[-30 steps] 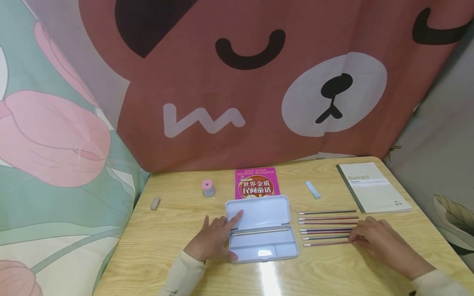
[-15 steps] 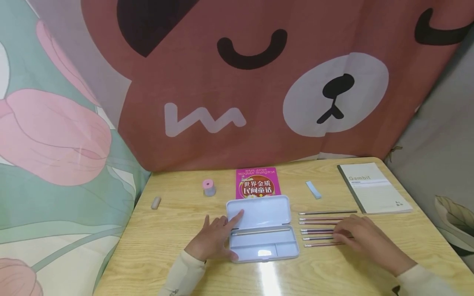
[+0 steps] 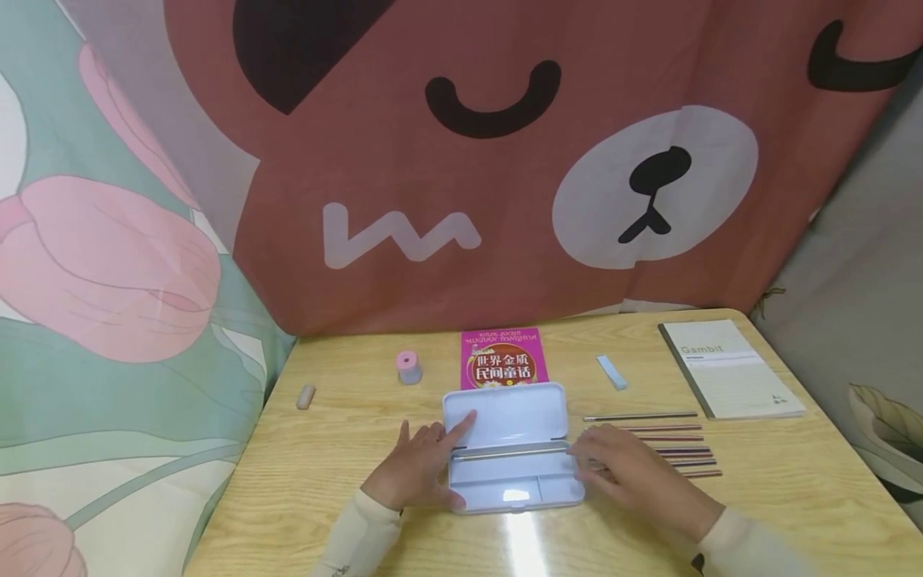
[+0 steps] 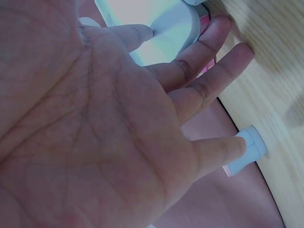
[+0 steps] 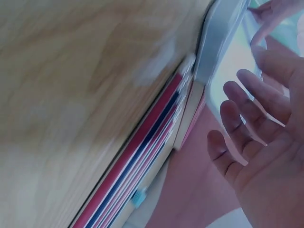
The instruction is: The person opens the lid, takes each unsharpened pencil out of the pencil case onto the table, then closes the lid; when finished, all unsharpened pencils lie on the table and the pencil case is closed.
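An open pale-blue plastic pencil case (image 3: 510, 449) lies at the centre of the light wooden surface (image 3: 793, 497), its lid folded back toward 12 o'clock and a single slim pencil (image 3: 505, 453) resting in the tray along the hinge side.

The left hand (image 3: 418, 473) lies flat at 9 o'clock of the case, fingers (image 3: 461, 423) straight and spread; the forefinger touches the inside of the lid while the thumb rests against the tray's near left corner. It curls round nothing. The left wrist view shows the same flat palm (image 4: 95, 123) with fingertips on the case's pale edge.

The right hand (image 3: 627, 473) rests at 3 o'clock of the case, fingers relaxed and only loosely bent, their tips at the tray's right edge. It lies over the left ends of a row of thin red and dark-blue pencils (image 3: 685, 453), which run on toward 3 o'clock. Whether it pinches one of them cannot be told; the right wrist view shows the fingers (image 5: 247, 118) spread and bare.

At 12 o'clock of the case sits a magenta paperback book (image 3: 504, 358); at 11 o'clock a small pink-topped round sharpener (image 3: 409, 367); at 10 o'clock a small beige eraser (image 3: 306, 396). A pale-blue eraser strip (image 3: 611, 372) lies at 1 o'clock, and a cream notebook with a dark spine (image 3: 730, 370) lies at 2 o'clock.
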{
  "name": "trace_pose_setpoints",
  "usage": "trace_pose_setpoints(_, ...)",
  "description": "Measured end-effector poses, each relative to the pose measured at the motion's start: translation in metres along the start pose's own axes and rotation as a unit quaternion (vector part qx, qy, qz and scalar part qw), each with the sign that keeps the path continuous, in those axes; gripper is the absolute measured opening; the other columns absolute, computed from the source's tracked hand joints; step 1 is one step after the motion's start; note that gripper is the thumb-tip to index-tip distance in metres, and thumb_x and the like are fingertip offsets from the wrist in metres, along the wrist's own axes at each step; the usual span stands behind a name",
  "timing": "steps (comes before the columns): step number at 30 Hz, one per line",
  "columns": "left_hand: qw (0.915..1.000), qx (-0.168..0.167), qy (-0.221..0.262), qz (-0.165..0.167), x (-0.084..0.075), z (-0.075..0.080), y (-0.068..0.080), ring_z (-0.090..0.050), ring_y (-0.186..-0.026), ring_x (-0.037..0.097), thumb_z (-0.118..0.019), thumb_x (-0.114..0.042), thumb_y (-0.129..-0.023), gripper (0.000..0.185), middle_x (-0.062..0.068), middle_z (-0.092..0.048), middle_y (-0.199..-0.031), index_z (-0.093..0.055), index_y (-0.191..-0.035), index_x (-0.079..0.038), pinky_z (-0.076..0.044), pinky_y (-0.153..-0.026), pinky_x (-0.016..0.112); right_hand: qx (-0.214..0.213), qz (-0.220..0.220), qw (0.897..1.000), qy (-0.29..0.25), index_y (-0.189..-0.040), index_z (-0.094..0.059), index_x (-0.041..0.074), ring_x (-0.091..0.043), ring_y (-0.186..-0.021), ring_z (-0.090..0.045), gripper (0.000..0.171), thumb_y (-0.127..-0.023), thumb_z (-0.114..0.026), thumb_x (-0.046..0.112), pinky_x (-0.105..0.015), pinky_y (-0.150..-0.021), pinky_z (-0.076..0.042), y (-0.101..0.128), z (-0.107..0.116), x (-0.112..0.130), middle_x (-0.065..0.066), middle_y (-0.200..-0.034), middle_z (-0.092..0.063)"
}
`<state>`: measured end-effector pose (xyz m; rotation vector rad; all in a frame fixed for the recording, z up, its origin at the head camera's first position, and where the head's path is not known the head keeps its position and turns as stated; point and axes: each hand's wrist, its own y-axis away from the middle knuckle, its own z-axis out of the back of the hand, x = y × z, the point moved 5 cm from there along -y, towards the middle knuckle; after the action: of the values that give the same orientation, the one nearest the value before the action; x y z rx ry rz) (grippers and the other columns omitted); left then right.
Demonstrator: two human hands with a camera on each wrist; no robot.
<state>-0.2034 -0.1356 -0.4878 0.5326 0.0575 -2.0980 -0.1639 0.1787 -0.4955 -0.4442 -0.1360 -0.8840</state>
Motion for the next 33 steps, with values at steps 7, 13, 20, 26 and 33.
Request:
trace_pose_setpoints(7, 0.9999, 0.003, -0.010, 0.003, 0.003, -0.001, -0.001, -0.058, -0.118, 0.029, -0.103, -0.041, -0.075, 0.127, 0.012, -0.063, -0.125, -0.030, -0.176, -0.022, -0.023, -0.124, 0.082, 0.058, -0.017, 0.998, -0.034, -0.141, -0.074, 0.021, -0.030, -0.137, -0.066, 0.040, -0.106, -0.073, 0.039, -0.064, -0.119, -0.045, -0.005, -0.018, 0.015, 0.000, -0.144, -0.073)
trace_pose_setpoints(13, 1.0000, -0.002, -0.009, -0.003, 0.001, 0.000, -0.001, -0.059, -0.117, 0.030, -0.104, -0.040, -0.074, 0.127, 0.014, -0.064, -0.125, -0.031, -0.176, -0.020, -0.025, -0.122, 0.083, 0.090, -0.050, 0.994, -0.044, -0.145, -0.072, 0.023, -0.029, -0.143, -0.061, 0.041, -0.107, -0.071, 0.040, -0.064, -0.122, -0.042, -0.008, -0.026, 0.014, 0.003, -0.149, -0.069)
trace_pose_setpoints(20, 0.9999, -0.004, -0.009, -0.005, 0.001, 0.000, -0.001, -0.059, -0.117, 0.031, -0.104, -0.040, -0.072, 0.129, 0.014, -0.064, -0.125, -0.031, -0.176, -0.019, -0.025, -0.122, 0.084, 0.104, -0.062, 0.992, -0.028, -0.147, -0.069, 0.019, -0.030, -0.140, -0.062, 0.044, -0.111, -0.065, 0.043, -0.062, -0.121, -0.045, -0.013, -0.034, 0.015, -0.001, -0.145, -0.069)
trace_pose_setpoints(26, 0.9999, -0.007, -0.010, -0.010, 0.001, -0.001, 0.000, -0.060, -0.117, 0.032, -0.104, -0.040, -0.072, 0.128, 0.015, -0.064, -0.125, -0.031, -0.176, -0.018, -0.025, -0.121, 0.085, 0.098, -0.047, 0.994, 0.015, -0.137, -0.073, 0.016, -0.012, -0.110, -0.060, 0.036, -0.110, -0.066, 0.040, -0.044, -0.102, -0.057, -0.019, -0.038, 0.019, 0.008, -0.119, -0.064)
trace_pose_setpoints(33, 0.9998, -0.010, -0.011, -0.013, 0.000, 0.000, 0.000, -0.060, -0.115, 0.032, -0.104, -0.040, -0.072, 0.128, 0.015, -0.064, -0.124, -0.032, -0.175, -0.018, -0.025, -0.120, 0.085, 0.054, 0.006, 0.998, 0.045, -0.107, -0.073, 0.022, -0.004, -0.098, -0.052, 0.006, -0.103, -0.078, 0.025, -0.034, -0.091, -0.056, -0.023, -0.036, 0.023, 0.015, -0.104, -0.060)
